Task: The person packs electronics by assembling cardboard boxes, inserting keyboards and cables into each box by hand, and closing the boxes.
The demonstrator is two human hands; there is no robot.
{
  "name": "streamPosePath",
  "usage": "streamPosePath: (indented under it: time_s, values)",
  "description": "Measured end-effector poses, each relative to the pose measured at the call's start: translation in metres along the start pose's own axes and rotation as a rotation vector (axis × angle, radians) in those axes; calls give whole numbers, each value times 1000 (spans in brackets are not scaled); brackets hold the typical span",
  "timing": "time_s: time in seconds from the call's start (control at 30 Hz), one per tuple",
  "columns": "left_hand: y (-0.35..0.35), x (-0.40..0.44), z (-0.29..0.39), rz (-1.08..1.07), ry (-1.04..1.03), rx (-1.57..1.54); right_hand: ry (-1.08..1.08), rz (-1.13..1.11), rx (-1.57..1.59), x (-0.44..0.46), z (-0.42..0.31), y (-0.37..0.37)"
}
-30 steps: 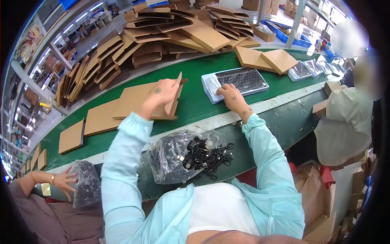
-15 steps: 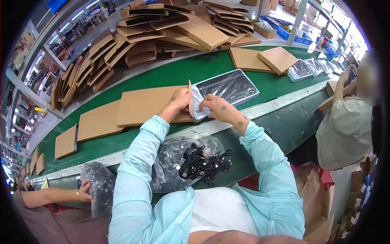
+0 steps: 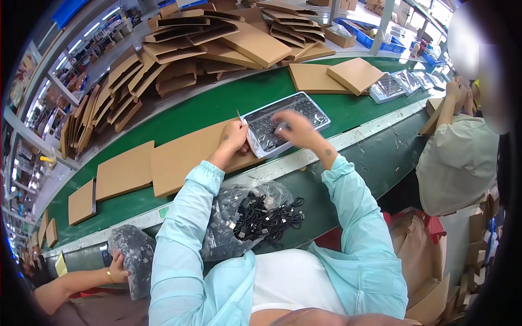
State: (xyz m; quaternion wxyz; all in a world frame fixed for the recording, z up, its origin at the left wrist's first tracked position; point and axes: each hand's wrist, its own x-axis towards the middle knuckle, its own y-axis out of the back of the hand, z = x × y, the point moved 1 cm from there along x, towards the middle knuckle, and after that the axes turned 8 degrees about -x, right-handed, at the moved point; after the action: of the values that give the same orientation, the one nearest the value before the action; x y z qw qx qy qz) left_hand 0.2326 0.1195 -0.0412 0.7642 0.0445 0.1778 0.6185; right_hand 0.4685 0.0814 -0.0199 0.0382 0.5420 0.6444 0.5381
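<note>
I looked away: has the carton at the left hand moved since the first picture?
Yes: the carton at the left hand has moved right, toward the keyboard, judged against the cardboard pile behind it.

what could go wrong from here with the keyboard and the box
The keyboard might catch on the raised flap at the end of the carton, beside the left hand, and crease it. The loose cables spill from their bag near the left sleeve, so an arm movement could drag or scatter them.

Left hand [image 3: 234, 138] curled — right hand [image 3: 298, 129] loose
</note>
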Motion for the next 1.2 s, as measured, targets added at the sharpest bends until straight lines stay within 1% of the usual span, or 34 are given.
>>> streamPosePath:
  time_s: [0.03,0.07,0.1,0.13,0.17,0.27,0.33,0.4,0.47,0.5,0.53,0.57,0.6,0.67,0.7,0.73,0.8,0.87,0.9,0.93,0.97,1.03,1.1,1.13,1.2]
  values:
    - [2,3,-6,-2,-29,-3,-137,227,-165,-3,27,4]
    - [2,2,-8,5,-26,-1,-460,244,-419,-3,36,22]
    - [2,1,-7,14,-23,2,-697,284,-555,-8,52,29]
    - [4,-1,-5,26,-25,5,-862,249,-578,-17,82,25]
    - [5,-4,-1,22,-2,23,-1005,42,-484,-20,114,19]
    - [6,-1,-8,77,-46,7,-909,157,-487,-8,76,0]
    - [5,-2,0,127,-120,-93,-634,13,-403,15,32,-10]
    - [5,-19,38,159,-215,-223,-521,-167,-51,35,-62,1]
    - [27,-25,83,343,-431,547,-247,-320,4,49,-116,17]
    - [51,-56,110,161,-398,277,-197,-254,161,52,-115,25]
    - [82,-40,102,71,-580,99,-152,-187,317,55,-109,34]
    - [109,-68,125,-106,-518,-146,-148,-143,458,55,-115,60]
    - [129,-104,154,-163,-503,-188,-151,-92,599,53,-123,91]
    - [174,-129,180,-43,-459,-55,-164,13,368,38,-115,130]
    - [197,-142,192,13,-432,10,-115,47,225,25,-102,145]
    - [207,-157,202,38,-445,68,-149,13,199,8,-98,158]
    - [244,-165,208,150,-526,508,-323,-111,102,-36,-77,170]
    - [270,-156,204,194,-605,700,-337,-311,-144,-77,-68,177]
    - [274,-155,201,220,-641,798,-369,-320,-215,-101,-54,172]
    - [260,-159,203,266,-669,779,-396,-328,-284,-120,-43,164]
    - [233,-167,207,315,-698,761,-524,-346,-410,-130,-44,155]
    - [208,-169,210,373,-787,758,-783,-368,-661,-144,-46,142]
    - [194,-159,206,385,-898,780,-817,-357,-635,-148,-40,130]
    - [185,-159,207,330,-837,791,-832,-355,-621,-151,-37,124]
    - [171,-160,208,228,-712,813,-699,-272,-659,-155,-25,111]
